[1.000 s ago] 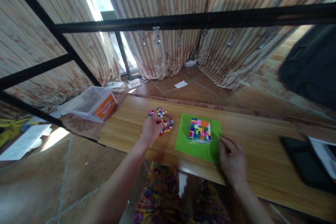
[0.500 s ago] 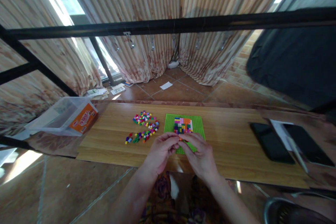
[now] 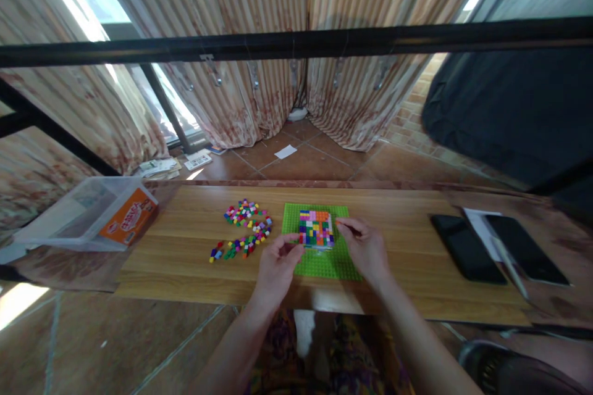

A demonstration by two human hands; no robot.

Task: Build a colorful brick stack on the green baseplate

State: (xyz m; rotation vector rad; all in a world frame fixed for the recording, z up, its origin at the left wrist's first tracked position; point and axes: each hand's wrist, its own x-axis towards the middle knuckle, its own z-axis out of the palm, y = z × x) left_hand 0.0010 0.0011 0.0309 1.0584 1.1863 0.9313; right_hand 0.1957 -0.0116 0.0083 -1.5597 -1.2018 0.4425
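A square of small coloured bricks (image 3: pixel 316 229), in several colours, sits on a green studded baseplate (image 3: pixel 322 266) on the wooden board. My right hand (image 3: pixel 368 250) is just right of this square, thumb and forefinger pinched on a tiny orange brick (image 3: pixel 338 222). At the square's lower left corner is my left hand (image 3: pixel 278 264), thumb and forefinger apart; whether the fingertips touch the bricks I cannot tell. Left of the baseplate, loose bricks (image 3: pixel 248 213) lie in a curved trail on the board.
On the far left stands a clear plastic box (image 3: pixel 88 210) with an orange label. Two dark flat devices, a tablet (image 3: pixel 466 247) and a phone (image 3: pixel 528 250), lie at the right beside a white paper. A black metal bar (image 3: pixel 278 46) crosses ahead of the board.
My hands were together over the baseplate's front part, with an orange piece between the fingertips. Now they are apart, the right one farther right with the orange brick. The view has shifted slightly.
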